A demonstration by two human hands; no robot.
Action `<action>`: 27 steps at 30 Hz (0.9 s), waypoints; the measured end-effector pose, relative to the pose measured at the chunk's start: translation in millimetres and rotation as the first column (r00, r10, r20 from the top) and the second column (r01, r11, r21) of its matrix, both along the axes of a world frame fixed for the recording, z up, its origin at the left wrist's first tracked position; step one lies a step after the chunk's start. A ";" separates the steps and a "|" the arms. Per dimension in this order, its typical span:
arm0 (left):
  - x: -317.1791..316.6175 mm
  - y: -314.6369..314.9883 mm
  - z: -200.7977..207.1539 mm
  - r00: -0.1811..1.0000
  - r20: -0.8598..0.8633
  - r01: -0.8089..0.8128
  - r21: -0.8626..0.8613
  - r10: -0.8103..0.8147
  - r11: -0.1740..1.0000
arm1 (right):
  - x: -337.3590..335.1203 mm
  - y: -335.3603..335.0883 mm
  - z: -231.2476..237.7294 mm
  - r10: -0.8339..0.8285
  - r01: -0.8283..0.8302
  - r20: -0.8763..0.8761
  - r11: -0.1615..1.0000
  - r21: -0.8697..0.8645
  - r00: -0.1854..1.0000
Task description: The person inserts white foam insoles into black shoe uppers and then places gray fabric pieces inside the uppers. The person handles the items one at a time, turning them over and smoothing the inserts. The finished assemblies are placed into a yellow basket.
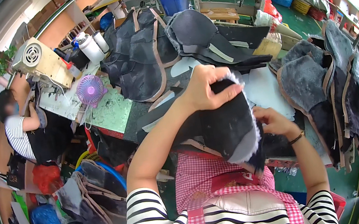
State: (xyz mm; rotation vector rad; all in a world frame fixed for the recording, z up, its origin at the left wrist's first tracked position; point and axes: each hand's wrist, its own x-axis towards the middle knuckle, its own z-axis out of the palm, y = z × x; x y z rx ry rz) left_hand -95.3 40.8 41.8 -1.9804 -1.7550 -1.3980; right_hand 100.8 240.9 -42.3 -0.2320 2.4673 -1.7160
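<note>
Up in front of my chest is a black fleece-lined piece (224,126), with pale fluff along its right edge and a grey patch at its lower end. My left hand (209,89) is closed on its top edge, thumb on the near side and fingers bent over the far side. At the fluffy right edge, my right hand (276,122) has its fingers bent and closed on the piece. Part of those fingertips is hidden behind the material. Pale flat sheets (266,88) lie on the table beyond it.
Dark cut panels (137,57) and curved black pieces (192,34) are piled at the back. Grey fleece pieces (306,76) hang over the right side. A purple fan (90,90) stands left, near a sewing machine (40,59) where another person (20,124) works. A blue bin (173,1) stands behind.
</note>
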 end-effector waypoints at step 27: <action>-17.2 -149.9 -71.5 0.354 0.479 -0.339 -0.735 0.803 0.588 | -53.2 -105.2 132.4 0.383 -0.348 -0.025 0.863 0.366 0.924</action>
